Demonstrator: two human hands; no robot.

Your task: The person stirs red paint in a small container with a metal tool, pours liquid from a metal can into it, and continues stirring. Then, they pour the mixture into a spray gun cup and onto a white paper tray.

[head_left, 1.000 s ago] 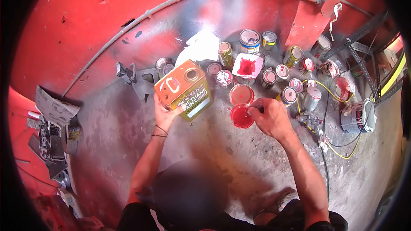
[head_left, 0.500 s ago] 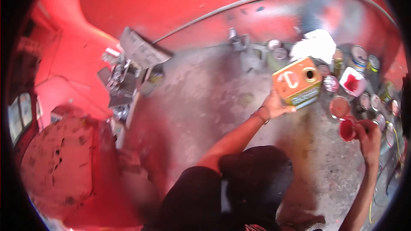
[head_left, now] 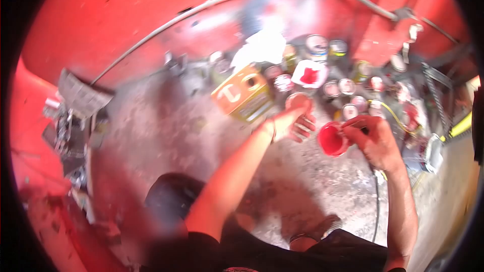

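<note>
An orange and yellow rectangular metal can, with a round opening in its top, sits on the floor at the centre left. To its right, my left hand reaches forward with its fingers loosely apart and nothing in them. My right hand pinches a red-coated cup by its edge, tilted so that its red inside faces me. Behind my left hand is a round reddish can top, partly covered by the fingers.
Several paint cans crowd the floor ahead, around a white square container stained red. White crumpled material lies by the red wall. A yellow strip and a dark hose are at right. Debris is piled left.
My left hand has let go of the orange can, which now sits on the floor, and has moved right, close to the cup. The view has turned right. My right hand still holds the cup.
</note>
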